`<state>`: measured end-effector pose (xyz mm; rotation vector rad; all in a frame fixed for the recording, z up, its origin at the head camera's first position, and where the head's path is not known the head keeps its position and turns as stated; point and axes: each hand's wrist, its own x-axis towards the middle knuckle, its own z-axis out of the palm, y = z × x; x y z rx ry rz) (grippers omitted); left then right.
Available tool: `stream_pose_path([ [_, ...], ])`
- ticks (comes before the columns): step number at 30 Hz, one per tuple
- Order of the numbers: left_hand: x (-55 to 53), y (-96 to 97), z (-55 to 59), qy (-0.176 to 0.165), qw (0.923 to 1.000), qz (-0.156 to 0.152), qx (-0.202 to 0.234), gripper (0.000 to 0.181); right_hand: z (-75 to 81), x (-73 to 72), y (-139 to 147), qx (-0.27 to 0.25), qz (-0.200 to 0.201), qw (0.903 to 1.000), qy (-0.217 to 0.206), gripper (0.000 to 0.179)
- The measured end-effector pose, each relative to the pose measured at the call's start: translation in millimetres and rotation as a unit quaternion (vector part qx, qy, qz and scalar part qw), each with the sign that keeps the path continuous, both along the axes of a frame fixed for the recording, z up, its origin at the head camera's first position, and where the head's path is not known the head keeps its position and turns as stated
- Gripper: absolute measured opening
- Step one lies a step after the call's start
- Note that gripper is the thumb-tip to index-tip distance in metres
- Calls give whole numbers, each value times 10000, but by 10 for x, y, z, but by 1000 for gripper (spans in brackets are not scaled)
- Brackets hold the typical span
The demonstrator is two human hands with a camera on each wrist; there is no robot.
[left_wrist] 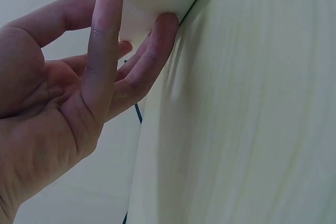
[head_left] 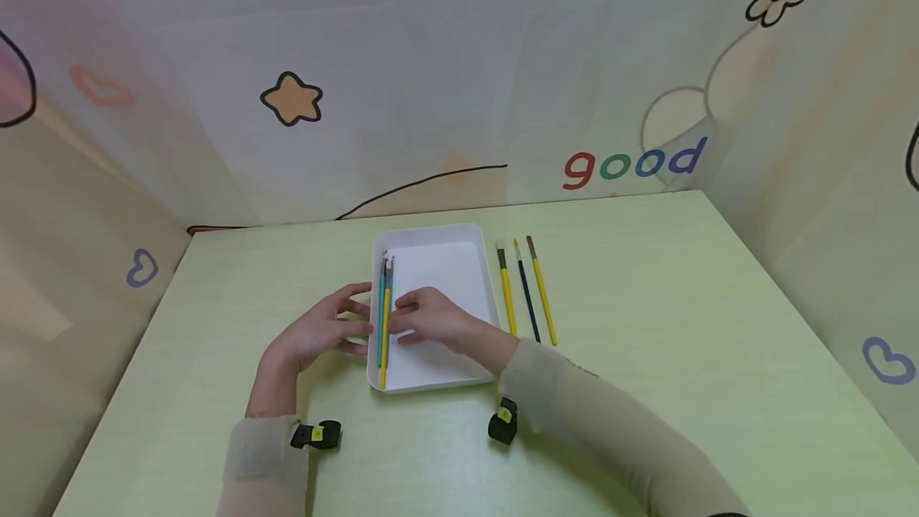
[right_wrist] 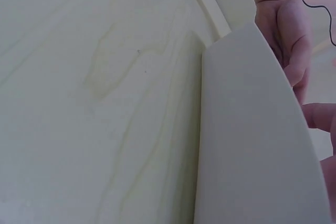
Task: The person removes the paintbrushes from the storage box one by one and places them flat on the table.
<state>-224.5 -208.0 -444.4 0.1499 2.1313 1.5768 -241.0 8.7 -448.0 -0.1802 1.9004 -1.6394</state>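
Note:
A shallow white tray (head_left: 445,384) lies on the table with its long side running away from me. Along its inner left wall are a yellow-handled paintbrush (head_left: 384,349) and teal-handled paintbrushes (head_left: 380,317), side by side and partly overlapping. My left hand (head_left: 323,329) has its fingers spread, with the tips touching the tray's outer left wall, as the left wrist view also shows. Over the tray floor, my right hand (head_left: 434,317) has loosely bent, parted fingers, the tips right beside the yellow handle. Whether they touch it cannot be made out. The right wrist view mostly shows the tray's outer wall (right_wrist: 252,129).
Right of the tray lie a yellow paintbrush with pale bristles (head_left: 506,290), a dark-blue-handled one (head_left: 527,294) and a yellow one with brown bristles (head_left: 542,294). My right forearm passes close to their near ends. A printed cloth (head_left: 431,102) stands behind the light green table (head_left: 682,325).

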Motion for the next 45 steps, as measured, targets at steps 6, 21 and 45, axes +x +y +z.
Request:
stream_pose_path([
  [6, 9, -10, -3, 4, 10000, 15, 7, 72, -33, -42, -49, 22, -92, 9999, -48, 50],
  [21, 5, -17, -2, 35, 10000, -18, 61, 72, -115, -90, -149, 302, -138, 9986, 413, 33],
  [45, 5, -17, -8, 52, 9998, -41, 198, 73, -87, -2, -301, 814, -312, 9907, 1042, 37],
])
